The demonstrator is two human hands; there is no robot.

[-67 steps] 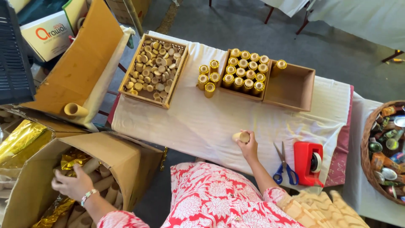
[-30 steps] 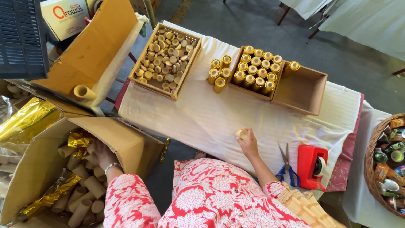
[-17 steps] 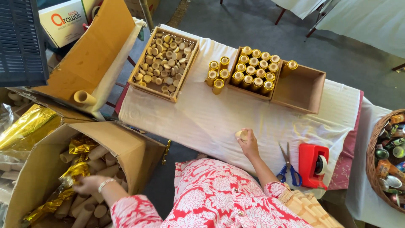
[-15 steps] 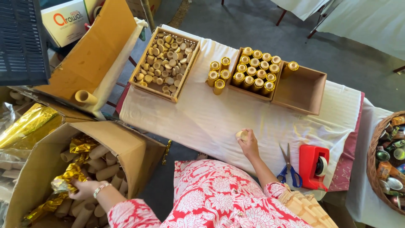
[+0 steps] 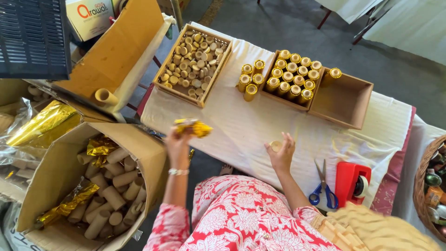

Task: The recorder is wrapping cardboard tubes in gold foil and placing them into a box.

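The left hand (image 5: 178,145) is raised over the near edge of the white-clothed table (image 5: 260,125), its fingers closed around a crumpled piece of gold foil (image 5: 194,127) that juts out to the right of the fingertips. Below and to the left of that hand stands an open cardboard carton (image 5: 139,144) filled with plain cardboard tubes (image 5: 111,183) and loose gold foil strips (image 5: 69,204).

The right hand (image 5: 281,153) rests on the cloth, fingers curled loosely around a small round cardboard cap (image 5: 276,146), which sits on the table under the fingertips. To the right of these fingers, nearer the table edge, lie blue-handled scissors (image 5: 323,188) and, just beside them, a red tape dispenser (image 5: 352,182).

Farther out, beyond the left fingers, a shallow wooden tray (image 5: 173,86) holds many small caps. Beyond the right fingers a two-part wooden box (image 5: 344,100) carries upright gold-wrapped tubes (image 5: 292,76) in its left half, with a few more (image 5: 250,81) standing on the cloth just left of it.
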